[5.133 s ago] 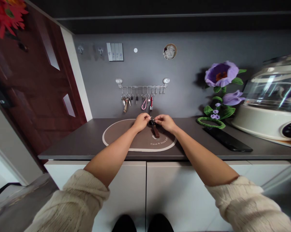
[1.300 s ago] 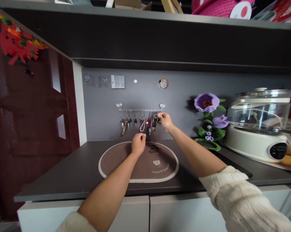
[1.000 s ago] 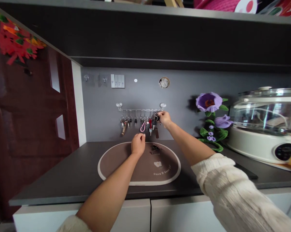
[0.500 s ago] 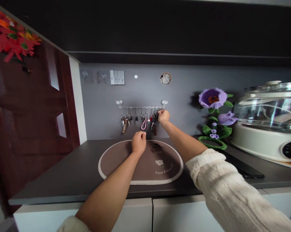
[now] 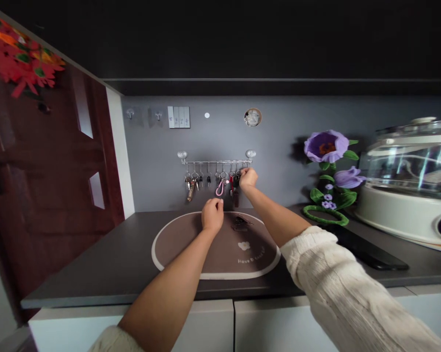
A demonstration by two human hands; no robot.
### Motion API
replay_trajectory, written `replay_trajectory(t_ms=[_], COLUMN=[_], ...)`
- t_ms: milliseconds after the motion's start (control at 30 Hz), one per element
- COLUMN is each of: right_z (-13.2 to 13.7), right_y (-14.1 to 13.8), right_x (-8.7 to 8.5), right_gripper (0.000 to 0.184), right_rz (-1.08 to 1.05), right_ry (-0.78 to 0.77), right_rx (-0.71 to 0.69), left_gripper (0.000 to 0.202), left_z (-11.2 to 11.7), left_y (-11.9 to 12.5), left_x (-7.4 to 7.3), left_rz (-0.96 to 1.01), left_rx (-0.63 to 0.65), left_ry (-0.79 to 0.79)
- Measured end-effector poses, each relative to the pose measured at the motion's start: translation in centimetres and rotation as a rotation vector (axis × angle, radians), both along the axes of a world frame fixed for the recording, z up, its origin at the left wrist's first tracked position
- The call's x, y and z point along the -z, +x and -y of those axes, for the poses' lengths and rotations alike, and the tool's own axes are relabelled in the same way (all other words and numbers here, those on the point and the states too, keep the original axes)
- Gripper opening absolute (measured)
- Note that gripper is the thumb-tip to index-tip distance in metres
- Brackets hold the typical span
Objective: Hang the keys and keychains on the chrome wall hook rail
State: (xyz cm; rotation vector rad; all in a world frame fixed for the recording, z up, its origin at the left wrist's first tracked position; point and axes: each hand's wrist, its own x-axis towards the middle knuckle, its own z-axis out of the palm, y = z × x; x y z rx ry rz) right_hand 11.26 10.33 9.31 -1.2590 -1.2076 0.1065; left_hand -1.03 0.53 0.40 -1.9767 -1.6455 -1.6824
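Observation:
A clear key rack [image 5: 217, 162] with a row of hooks is fixed to the grey wall by suction cups. My right hand [image 5: 248, 179] is at its right end, fingers pinched at the ring of some dark keys [image 5: 237, 181]. Farther left along the rack hang several more key bunches, among them one with a pink loop [image 5: 219, 187] and one with a brown tag [image 5: 190, 191]. Below the rack, my left hand [image 5: 212, 214] is curled above the brown mat [image 5: 184, 244]; whatever its fingers may hold is hidden. Another dark bunch of keys [image 5: 242, 221] lies on the mat.
To the right stand purple felt flowers [image 5: 326, 146] with a green ring base, a black phone-like slab [image 5: 374, 252] and a white appliance with a clear top [image 5: 400, 200]. A dark cabinet [image 5: 220, 44] overhangs the counter. A dark red door [image 5: 52, 195] is at the left.
The view has shifted slightly, so the scene sits a little differently in frame. My right hand stays at the rack's right end; my left hand keeps its curled pose over the mat.

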Motion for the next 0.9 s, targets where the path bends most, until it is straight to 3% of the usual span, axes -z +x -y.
replay_trajectory(t_ms=[333, 533, 800, 900], right_z=[-0.3, 0.8, 4.7, 6.6], right_y=[0.5, 1.6, 2.3, 2.6], right_x=[1.0, 1.2, 3.2, 4.5], right_gripper=[0.013, 0.01, 0.01, 0.011], right_rz=[-0.042, -0.04, -0.221, -0.212], right_ry=[0.028, 0.019, -0.068, -0.116], right_rx=[-0.075, -0.179, -0.55, -0.627], left_gripper=[0.027, 0.026, 0.017, 0.015], left_z=[-0.3, -0.7, -1.1, -1.0], left_y=[-0.2, -0.3, -0.3, -0.3], left_x=[0.1, 0.3, 0.6, 0.6], left_rz=[-0.002, 0.029, 0.076, 0.052], left_rx=[0.003, 0.076, 0.203, 0.233], left_ry=[0.002, 0.003, -0.028, -0.049])
